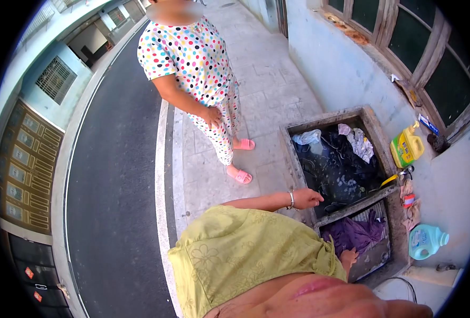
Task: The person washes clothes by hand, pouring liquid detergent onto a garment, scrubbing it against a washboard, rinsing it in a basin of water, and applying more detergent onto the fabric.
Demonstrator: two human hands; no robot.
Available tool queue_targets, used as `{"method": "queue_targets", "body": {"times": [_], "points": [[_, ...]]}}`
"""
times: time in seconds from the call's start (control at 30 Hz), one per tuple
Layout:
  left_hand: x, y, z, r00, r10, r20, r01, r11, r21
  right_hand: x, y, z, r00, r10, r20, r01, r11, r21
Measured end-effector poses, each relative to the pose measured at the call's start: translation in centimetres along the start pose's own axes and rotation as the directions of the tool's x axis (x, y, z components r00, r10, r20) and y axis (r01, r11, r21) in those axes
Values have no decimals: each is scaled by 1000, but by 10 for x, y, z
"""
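Note:
My left hand (309, 199), with a bracelet at the wrist, hangs over the near rim of the upper basin (371, 114). Its fingers are curled in, and nothing shows in them. Dark clothes (346, 164) lie in murky water in that basin, with a white cloth (307, 138) and a pale patterned cloth (359, 146) at its far end. My right hand (350, 257) is low over the smaller compartment, partly hidden by my yellow-green clothing (245, 259). Its visible fingers are apart, close beside a bunched purple garment (354, 233) on a ridged surface; I cannot tell whether they touch.
A yellow detergent jug (406, 148), a yellow-handled tool (396, 176), a red-and-white item (409, 200) and a blue detergent bottle (427, 242) line the wall-side ledge. A person in dotted clothes (192, 63) stands on the pavement beside the basin. A road (113, 175) runs behind.

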State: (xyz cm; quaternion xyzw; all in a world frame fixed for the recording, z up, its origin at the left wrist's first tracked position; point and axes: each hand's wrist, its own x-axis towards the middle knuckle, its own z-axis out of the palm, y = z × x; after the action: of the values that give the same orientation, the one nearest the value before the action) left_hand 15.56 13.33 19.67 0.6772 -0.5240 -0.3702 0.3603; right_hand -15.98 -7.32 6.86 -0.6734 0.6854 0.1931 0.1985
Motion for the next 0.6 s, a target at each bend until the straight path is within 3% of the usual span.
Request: {"method": "queue_targets", "body": {"times": [0.6], "points": [[-10,-11,6,1000,-18,-18,16,997,-82,-2,-4,1,999,43,6,-43,999,-2]]}}
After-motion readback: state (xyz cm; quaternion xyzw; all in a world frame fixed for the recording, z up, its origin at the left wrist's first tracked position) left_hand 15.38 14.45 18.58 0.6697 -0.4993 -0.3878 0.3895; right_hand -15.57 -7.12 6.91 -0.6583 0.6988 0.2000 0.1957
